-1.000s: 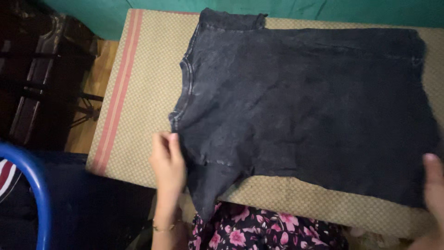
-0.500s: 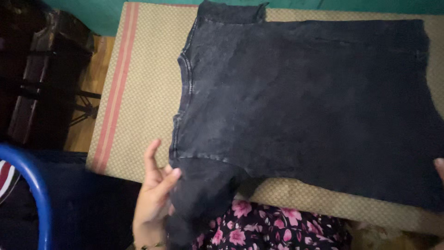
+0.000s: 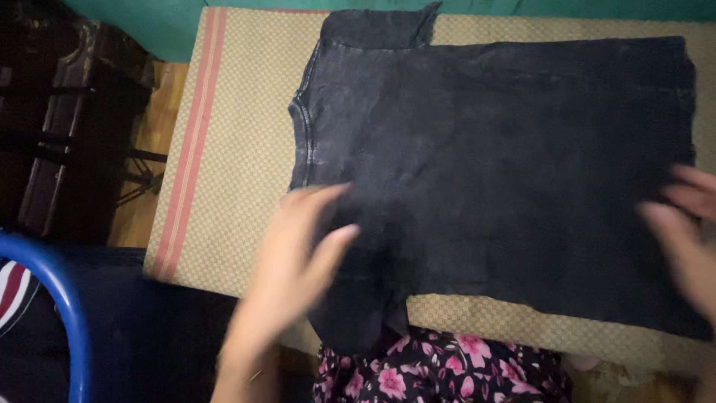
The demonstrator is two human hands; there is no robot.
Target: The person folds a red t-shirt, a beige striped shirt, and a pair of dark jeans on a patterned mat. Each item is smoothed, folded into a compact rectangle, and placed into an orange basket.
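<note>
A dark grey T-shirt (image 3: 507, 149) lies flat on a tan woven mat (image 3: 239, 164), its collar to the left and one sleeve hanging over the near edge. My left hand (image 3: 294, 257) is blurred, fingers spread, over the shirt's near shoulder and holding nothing. My right hand (image 3: 682, 231) is also blurred, fingers apart, at the shirt's hem on the right. Whether either palm presses the cloth I cannot tell.
The mat has pink stripes (image 3: 192, 127) along its left end. A green wall (image 3: 164, 22) lies behind. Dark wooden furniture (image 3: 67, 112) stands at left, a blue tube (image 3: 63, 298) at lower left. Pink floral fabric (image 3: 440, 369) shows below the mat's near edge.
My left hand let go of the hanging sleeve and rose onto the shirt's shoulder area. My right hand came in from the right edge over the hem. Both hands are moving fast.
</note>
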